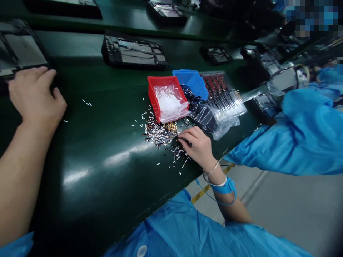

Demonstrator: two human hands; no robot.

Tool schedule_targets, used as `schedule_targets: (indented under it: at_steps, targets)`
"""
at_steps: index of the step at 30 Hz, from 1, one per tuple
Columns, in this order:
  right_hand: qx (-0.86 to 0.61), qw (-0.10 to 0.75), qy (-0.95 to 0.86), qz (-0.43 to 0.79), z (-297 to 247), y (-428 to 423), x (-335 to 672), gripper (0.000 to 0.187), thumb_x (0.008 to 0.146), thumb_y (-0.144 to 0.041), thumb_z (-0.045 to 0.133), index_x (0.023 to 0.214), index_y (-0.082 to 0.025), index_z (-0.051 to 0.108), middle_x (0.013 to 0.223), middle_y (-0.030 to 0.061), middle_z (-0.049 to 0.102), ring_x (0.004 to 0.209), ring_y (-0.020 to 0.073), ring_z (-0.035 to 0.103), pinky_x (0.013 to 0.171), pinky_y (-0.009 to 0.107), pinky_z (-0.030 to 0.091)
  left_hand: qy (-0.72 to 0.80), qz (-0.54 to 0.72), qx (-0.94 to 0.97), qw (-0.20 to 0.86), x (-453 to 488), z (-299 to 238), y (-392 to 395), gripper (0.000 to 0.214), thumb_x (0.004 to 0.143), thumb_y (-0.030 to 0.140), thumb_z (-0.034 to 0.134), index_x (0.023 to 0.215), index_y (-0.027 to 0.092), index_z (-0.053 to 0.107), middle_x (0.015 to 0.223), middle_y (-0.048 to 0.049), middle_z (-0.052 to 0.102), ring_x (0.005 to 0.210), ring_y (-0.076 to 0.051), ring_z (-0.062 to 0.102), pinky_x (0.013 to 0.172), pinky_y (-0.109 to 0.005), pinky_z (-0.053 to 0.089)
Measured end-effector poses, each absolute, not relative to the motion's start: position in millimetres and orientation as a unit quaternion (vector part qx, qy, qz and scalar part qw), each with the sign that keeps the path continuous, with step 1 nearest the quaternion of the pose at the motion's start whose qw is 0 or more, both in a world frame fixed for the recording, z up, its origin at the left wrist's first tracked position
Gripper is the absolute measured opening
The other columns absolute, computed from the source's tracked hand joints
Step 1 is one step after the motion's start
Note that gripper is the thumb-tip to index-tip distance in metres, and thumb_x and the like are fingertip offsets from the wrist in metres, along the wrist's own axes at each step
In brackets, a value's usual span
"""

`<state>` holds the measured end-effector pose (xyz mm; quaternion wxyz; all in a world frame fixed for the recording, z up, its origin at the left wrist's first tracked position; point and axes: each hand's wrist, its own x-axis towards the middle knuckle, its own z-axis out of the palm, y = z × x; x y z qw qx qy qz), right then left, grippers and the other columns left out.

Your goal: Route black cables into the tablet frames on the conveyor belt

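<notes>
a: which step is in hand?
b: picking through the loose heap of small silver metal pins (158, 132) on the dark green table (107, 160), as i judge it. the right hand (199, 146) rests on the heap's right edge, mid-frame, fingers curled down; i cannot tell whether they pinch a pin.
a: and the left hand (34, 94)?
b: open, palm down, upper left, well apart from the pins, fingertips touching a flat dark grey panel (18, 50).
a: what would lifting one pin need?
b: a fine fingertip pinch; they lie tangled just below the red plastic bin (152, 92).
</notes>
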<state>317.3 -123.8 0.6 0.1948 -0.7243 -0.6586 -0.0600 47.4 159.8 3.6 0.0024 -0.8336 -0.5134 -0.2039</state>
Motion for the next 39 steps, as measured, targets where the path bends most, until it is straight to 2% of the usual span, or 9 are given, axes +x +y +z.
schedule_targets:
  at_steps: [3,5,9,15,20,23,29,35,39]
  targets:
    - [-0.751,0.248,-0.608,-0.066,12.0,-144.0,325.2,0.015,0.088,-0.019,0.055,0.082,-0.022,0.068,0.082,0.0050,0.067,0.080,0.0187,0.060,0.071,0.032,0.050,-0.475,-0.246,-0.845,-0.014,49.1,4.3,142.1,0.048,0.093,0.034,0.034,0.129,0.010,0.054,0.136,-0.0069,0.056,0.126,-0.028,0.050,0.107,-0.050,0.041]
    - [-0.774,0.252,-0.578,-0.065,17.7,-161.6,329.8,0.013,0.087,-0.019,0.057,0.080,-0.022,0.067,0.079,0.0042,0.067,0.077,0.0182,0.061,0.067,0.031,0.049,-0.431,-0.264,-0.863,-0.023,51.6,2.6,127.2,0.043,0.093,0.030,0.037,0.128,0.013,0.056,0.135,-0.0069,0.058,0.126,-0.026,0.052,0.106,-0.048,0.042]
    - [-0.795,0.212,-0.565,-0.063,16.9,-187.1,330.5,0.011,0.086,-0.019,0.059,0.078,-0.021,0.066,0.074,0.0029,0.066,0.073,0.0176,0.061,0.062,0.029,0.049,-0.308,-0.289,-0.907,-0.010,60.9,-2.4,95.1,0.033,0.089,0.020,0.046,0.116,0.010,0.063,0.123,-0.0122,0.065,0.116,-0.029,0.060,0.097,-0.047,0.049]
    - [-0.772,0.157,-0.598,-0.151,5.0,-172.9,328.7,0.016,0.089,-0.017,0.053,0.085,-0.020,0.069,0.084,0.0057,0.071,0.079,0.0189,0.059,0.067,0.031,0.050,-0.169,-0.335,-0.927,-0.013,70.1,-6.4,65.5,0.025,0.085,0.010,0.050,0.106,0.012,0.064,0.108,-0.0134,0.071,0.100,-0.026,0.067,0.084,-0.041,0.056]
    - [-0.748,0.079,-0.645,-0.134,5.4,-155.3,336.1,0.019,0.087,-0.013,0.054,0.082,-0.020,0.071,0.083,0.0068,0.070,0.081,0.0212,0.056,0.060,0.031,0.047,-0.180,-0.331,-0.925,-0.044,67.6,-7.8,63.8,0.025,0.085,0.008,0.048,0.103,0.012,0.065,0.104,-0.0127,0.072,0.096,-0.024,0.069,0.082,-0.038,0.057]
    - [-0.742,0.081,-0.653,-0.128,7.6,-155.2,339.8,0.023,0.088,-0.013,0.051,0.080,-0.020,0.071,0.082,0.0063,0.070,0.079,0.0203,0.055,0.060,0.031,0.047,-0.192,-0.322,-0.925,-0.053,66.3,-9.0,65.7,0.024,0.086,0.009,0.046,0.099,0.014,0.066,0.100,-0.0102,0.074,0.092,-0.022,0.070,0.077,-0.036,0.057]
    - [-0.735,0.066,-0.664,-0.122,5.8,-157.2,346.9,0.021,0.088,-0.016,0.052,0.089,-0.020,0.073,0.089,0.0073,0.072,0.082,0.0215,0.056,0.062,0.033,0.049,-0.172,-0.335,-0.926,-0.034,68.7,-9.4,66.6,0.024,0.085,0.010,0.046,0.094,0.013,0.069,0.089,-0.0079,0.075,0.082,-0.021,0.071,0.066,-0.030,0.056]
    - [-0.728,0.085,-0.665,-0.146,6.8,-159.1,349.5,0.023,0.090,-0.016,0.051,0.080,-0.021,0.071,0.084,0.0044,0.073,0.077,0.0194,0.055,0.059,0.031,0.047,-0.198,-0.307,-0.930,-0.041,68.3,-9.2,66.9,0.027,0.087,0.012,0.043,0.089,0.015,0.070,0.085,-0.0062,0.075,0.079,-0.021,0.072,0.063,-0.030,0.055]
    - [-0.729,0.067,-0.666,-0.144,15.7,-162.9,352.0,0.024,0.089,-0.015,0.052,0.075,-0.021,0.070,0.081,0.0043,0.072,0.077,0.0192,0.054,0.060,0.031,0.045,-0.192,-0.314,-0.929,-0.025,66.7,-10.7,67.4,0.027,0.088,0.013,0.043,0.089,0.014,0.070,0.083,-0.0069,0.075,0.078,-0.021,0.072,0.062,-0.030,0.055]
